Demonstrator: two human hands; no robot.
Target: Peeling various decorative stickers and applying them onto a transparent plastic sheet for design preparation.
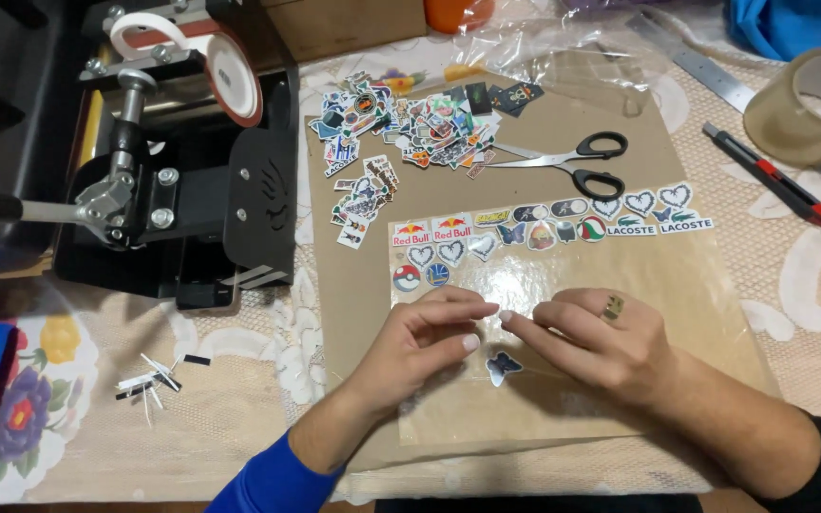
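1. Head view: the left hand [417, 344] and right hand [593, 340] are seen fingertip to fingertip; whether anything is pinched cannot be told.
2. A butterfly sticker [503, 366] is laid on the clear sheet [620, 275], just below the fingertips.
3. Scissors [572, 163] are placed beyond the sticker rows [544, 228].

A lace-covered bench [239, 418] is carrying everything: a brown card sheet [639, 152] is lying under the grip, a black press [192, 171] is sitting far left of it, paper offcuts [154, 380] nearer left, tape roll [805, 104] and red cutter [772, 176] beyond-right.
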